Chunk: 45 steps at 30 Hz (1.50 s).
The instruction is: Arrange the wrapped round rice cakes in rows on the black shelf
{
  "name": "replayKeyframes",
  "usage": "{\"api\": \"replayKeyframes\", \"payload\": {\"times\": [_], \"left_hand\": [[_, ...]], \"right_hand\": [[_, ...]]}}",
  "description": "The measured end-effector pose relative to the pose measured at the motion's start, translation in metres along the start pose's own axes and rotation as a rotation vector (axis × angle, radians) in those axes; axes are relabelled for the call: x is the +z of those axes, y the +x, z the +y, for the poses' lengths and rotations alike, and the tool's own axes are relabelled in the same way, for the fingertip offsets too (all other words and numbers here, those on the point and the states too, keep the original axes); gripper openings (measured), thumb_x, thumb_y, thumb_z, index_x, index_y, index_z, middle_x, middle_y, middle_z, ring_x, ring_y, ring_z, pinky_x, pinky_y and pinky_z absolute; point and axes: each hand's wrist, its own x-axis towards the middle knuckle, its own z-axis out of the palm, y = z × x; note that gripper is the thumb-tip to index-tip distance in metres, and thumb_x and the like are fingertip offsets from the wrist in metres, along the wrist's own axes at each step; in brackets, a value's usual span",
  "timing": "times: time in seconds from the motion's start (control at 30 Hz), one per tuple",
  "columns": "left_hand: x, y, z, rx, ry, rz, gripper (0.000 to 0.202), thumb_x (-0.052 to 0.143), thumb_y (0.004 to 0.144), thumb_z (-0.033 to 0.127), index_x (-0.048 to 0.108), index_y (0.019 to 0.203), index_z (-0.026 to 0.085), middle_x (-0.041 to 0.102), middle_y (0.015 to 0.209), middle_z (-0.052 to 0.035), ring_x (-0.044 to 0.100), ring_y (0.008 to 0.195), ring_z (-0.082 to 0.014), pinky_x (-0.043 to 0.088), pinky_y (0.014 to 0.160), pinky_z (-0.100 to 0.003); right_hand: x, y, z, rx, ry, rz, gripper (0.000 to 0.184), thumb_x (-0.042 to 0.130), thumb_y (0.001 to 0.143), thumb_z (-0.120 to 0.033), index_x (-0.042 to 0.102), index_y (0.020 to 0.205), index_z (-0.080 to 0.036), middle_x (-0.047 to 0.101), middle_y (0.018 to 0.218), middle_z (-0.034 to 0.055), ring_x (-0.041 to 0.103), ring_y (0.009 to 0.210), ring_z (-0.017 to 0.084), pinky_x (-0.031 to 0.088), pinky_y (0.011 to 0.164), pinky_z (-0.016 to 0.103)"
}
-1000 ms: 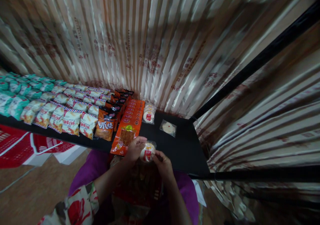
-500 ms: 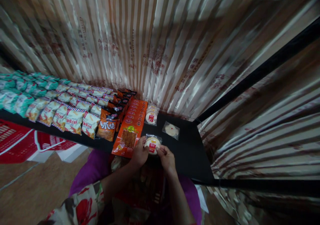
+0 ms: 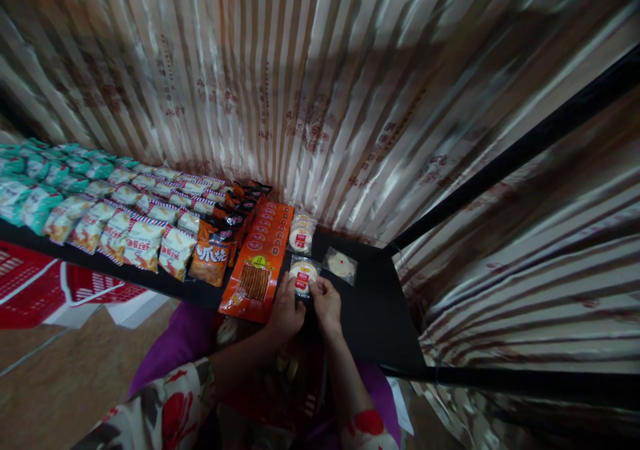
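Both my hands hold a small clear packet with a round white cake and a red label (image 3: 303, 275), low over the black shelf (image 3: 373, 310). My left hand (image 3: 286, 309) pinches its near left edge and my right hand (image 3: 326, 301) pinches its near right edge. The packet sits just in front of another like packet (image 3: 301, 237) at the back. A third clear packet with a round cake (image 3: 340, 265) lies to the right. A stack of orange snack packs (image 3: 260, 261) lies right beside my left hand.
Rows of snack bags run left along the shelf: orange-brown (image 3: 211, 257), white-and-red (image 3: 143, 240), teal (image 3: 30, 193). A striped shiny curtain (image 3: 320, 90) hangs behind. A black frame bar (image 3: 515, 150) rises at right. Red baskets (image 3: 45, 287) stand on the floor at left.
My hands have carried the cake packet away from my body, further onto the shelf, and lowered it in line behind the back packet.
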Motion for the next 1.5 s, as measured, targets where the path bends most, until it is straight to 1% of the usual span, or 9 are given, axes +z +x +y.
{"api": "replayKeyframes", "payload": {"times": [0.13, 0.33, 0.5, 0.67, 0.8, 1.0, 1.13, 1.27, 1.5], "left_hand": [[0.001, 0.009, 0.007, -0.031, -0.008, -0.013, 0.065, 0.047, 0.071, 0.009, 0.037, 0.135, 0.008, 0.03, 0.146, -0.013, 0.024, 0.136, -0.0226, 0.02, 0.114, -0.035], [-0.001, 0.027, 0.016, -0.158, 0.011, -0.03, 0.059, 0.044, 0.078, 0.013, 0.036, 0.136, 0.006, 0.03, 0.147, -0.0124, 0.022, 0.137, -0.02, 0.018, 0.114, -0.031], [-0.001, 0.038, 0.02, -0.185, -0.002, 0.012, 0.052, 0.043, 0.08, 0.016, 0.043, 0.132, 0.013, 0.035, 0.145, -0.0083, 0.027, 0.135, -0.0206, 0.021, 0.113, -0.032], [-0.005, 0.047, 0.027, -0.204, 0.028, -0.001, 0.05, 0.043, 0.081, 0.016, 0.044, 0.131, 0.011, 0.033, 0.145, -0.0113, 0.025, 0.136, -0.0214, 0.019, 0.114, -0.034], [-0.008, 0.055, 0.029, -0.207, 0.045, -0.031, 0.05, 0.041, 0.083, 0.018, 0.042, 0.132, 0.006, 0.029, 0.147, -0.0145, 0.025, 0.136, -0.0222, 0.018, 0.114, -0.033], [-0.006, 0.065, 0.026, -0.167, 0.008, 0.004, 0.049, 0.044, 0.081, 0.017, 0.046, 0.13, 0.015, 0.039, 0.142, -0.0097, 0.028, 0.135, -0.0216, 0.02, 0.114, -0.037], [-0.006, 0.07, 0.021, -0.155, -0.006, 0.009, 0.05, 0.045, 0.08, 0.017, 0.046, 0.13, 0.011, 0.037, 0.143, -0.0129, 0.031, 0.134, -0.0236, 0.021, 0.113, -0.038], [-0.005, 0.074, 0.017, -0.133, -0.007, 0.022, 0.052, 0.045, 0.079, 0.015, 0.045, 0.131, 0.013, 0.038, 0.143, -0.0107, 0.031, 0.134, -0.0222, 0.024, 0.112, -0.036], [-0.007, 0.078, 0.021, -0.116, 0.01, 0.003, 0.05, 0.044, 0.08, 0.016, 0.046, 0.13, 0.01, 0.04, 0.141, -0.012, 0.031, 0.134, -0.0215, 0.022, 0.113, -0.034]], "right_hand": [[0.006, 0.015, -0.001, -0.026, -0.04, 0.015, 0.035, 0.056, 0.066, -0.046, 0.061, 0.086, -0.018, 0.07, 0.083, 0.0069, 0.066, 0.075, 0.019, 0.051, 0.07, 0.03], [0.016, 0.033, -0.008, -0.066, -0.111, 0.027, 0.033, 0.054, 0.069, -0.044, 0.063, 0.089, -0.019, 0.071, 0.084, 0.0052, 0.066, 0.074, 0.019, 0.05, 0.068, 0.03], [0.022, 0.044, -0.016, -0.105, -0.211, 0.059, 0.036, 0.052, 0.069, -0.045, 0.064, 0.091, -0.018, 0.07, 0.086, 0.006, 0.065, 0.078, 0.02, 0.049, 0.072, 0.031], [0.026, 0.053, -0.023, -0.131, -0.27, 0.069, 0.038, 0.051, 0.07, -0.046, 0.064, 0.091, -0.017, 0.069, 0.085, 0.0072, 0.064, 0.078, 0.021, 0.049, 0.073, 0.031], [0.029, 0.056, -0.024, -0.147, -0.286, 0.066, 0.039, 0.048, 0.071, -0.045, 0.063, 0.092, -0.016, 0.069, 0.086, 0.0073, 0.064, 0.078, 0.021, 0.048, 0.074, 0.031], [0.031, 0.06, -0.025, -0.161, -0.34, 0.091, 0.034, 0.046, 0.073, -0.04, 0.063, 0.093, -0.017, 0.068, 0.087, 0.0062, 0.063, 0.078, 0.021, 0.047, 0.074, 0.031], [0.032, 0.064, -0.026, -0.196, -0.336, 0.077, 0.033, 0.045, 0.075, -0.039, 0.063, 0.092, -0.017, 0.068, 0.086, 0.0062, 0.062, 0.079, 0.02, 0.046, 0.075, 0.03], [0.034, 0.066, -0.026, -0.196, -0.374, 0.087, 0.035, 0.043, 0.077, -0.04, 0.063, 0.095, -0.016, 0.067, 0.089, 0.0081, 0.062, 0.082, 0.021, 0.046, 0.076, 0.031], [0.038, 0.066, -0.025, -0.192, -0.437, 0.102, 0.037, 0.044, 0.078, -0.036, 0.063, 0.1, -0.014, 0.067, 0.095, 0.0101, 0.061, 0.087, 0.022, 0.045, 0.078, 0.032]]}}
